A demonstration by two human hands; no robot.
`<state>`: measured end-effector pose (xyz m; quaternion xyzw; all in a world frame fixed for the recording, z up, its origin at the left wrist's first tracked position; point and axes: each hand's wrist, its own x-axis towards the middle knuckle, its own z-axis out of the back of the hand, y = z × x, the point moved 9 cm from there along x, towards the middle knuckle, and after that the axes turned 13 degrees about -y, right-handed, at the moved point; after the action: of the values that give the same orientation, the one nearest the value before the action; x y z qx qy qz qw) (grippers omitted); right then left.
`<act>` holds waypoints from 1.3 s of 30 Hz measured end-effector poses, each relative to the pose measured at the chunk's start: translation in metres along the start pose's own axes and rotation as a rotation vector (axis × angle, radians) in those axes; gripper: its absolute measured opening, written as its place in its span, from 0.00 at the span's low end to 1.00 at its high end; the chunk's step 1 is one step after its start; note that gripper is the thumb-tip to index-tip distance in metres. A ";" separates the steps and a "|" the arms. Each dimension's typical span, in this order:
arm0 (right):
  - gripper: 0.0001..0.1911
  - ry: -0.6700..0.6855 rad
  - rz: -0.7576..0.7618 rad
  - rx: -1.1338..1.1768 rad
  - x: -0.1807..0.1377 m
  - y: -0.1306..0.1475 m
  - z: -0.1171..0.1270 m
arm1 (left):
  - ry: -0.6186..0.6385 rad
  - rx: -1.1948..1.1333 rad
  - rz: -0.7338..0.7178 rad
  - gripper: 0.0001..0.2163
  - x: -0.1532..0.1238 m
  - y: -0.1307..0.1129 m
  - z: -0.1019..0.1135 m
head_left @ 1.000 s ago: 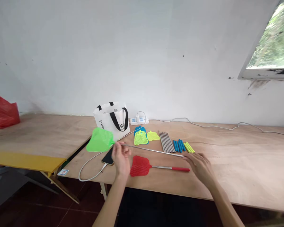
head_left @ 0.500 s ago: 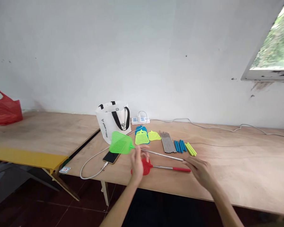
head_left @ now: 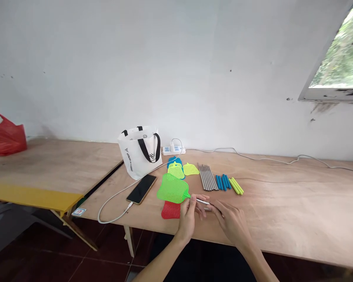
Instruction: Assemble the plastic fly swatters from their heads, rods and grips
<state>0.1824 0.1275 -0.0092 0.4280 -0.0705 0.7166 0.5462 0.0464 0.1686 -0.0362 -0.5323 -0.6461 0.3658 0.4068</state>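
A green fly swatter (head_left: 173, 188) is held above the table, its mesh head pointing left. My left hand (head_left: 190, 219) is closed round its metal rod near the neck. My right hand (head_left: 232, 223) is closed on the same rod further right, its fingers near the left hand. Beneath lies a red fly swatter (head_left: 171, 210), with its rod and handle mostly hidden by my hands. Behind them are yellow-green swatter heads (head_left: 191, 169) and blue ones (head_left: 174, 159), a row of metal rods (head_left: 208, 178), blue handle tubes (head_left: 223, 182) and yellow-green handle tubes (head_left: 236, 186).
A black phone (head_left: 141, 189) on a white charging cable (head_left: 106, 203) lies left of my hands. Behind it stands a white tote bag (head_left: 138, 156) beside a power strip (head_left: 173, 150). A red plastic bag (head_left: 6, 137) rests on the left table, across a gap.
The green swatter has moved right and toward me. My left hand has moved right and my right hand left, so they are now close together, and the phone is fully uncovered.
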 end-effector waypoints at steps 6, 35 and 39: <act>0.21 -0.078 -0.045 -0.042 0.005 -0.077 0.028 | -0.297 -0.209 -0.102 0.23 0.045 -0.045 0.066; 0.20 0.040 -0.090 0.040 -0.006 -0.004 -0.013 | 0.020 0.051 0.078 0.28 -0.003 0.019 -0.001; 0.22 0.021 0.027 0.025 -0.004 0.007 -0.005 | -0.026 0.035 -0.022 0.28 0.001 0.000 0.005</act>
<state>0.1734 0.1249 -0.0124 0.4264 -0.0615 0.7290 0.5319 0.0418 0.1691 -0.0378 -0.5133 -0.6506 0.3794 0.4115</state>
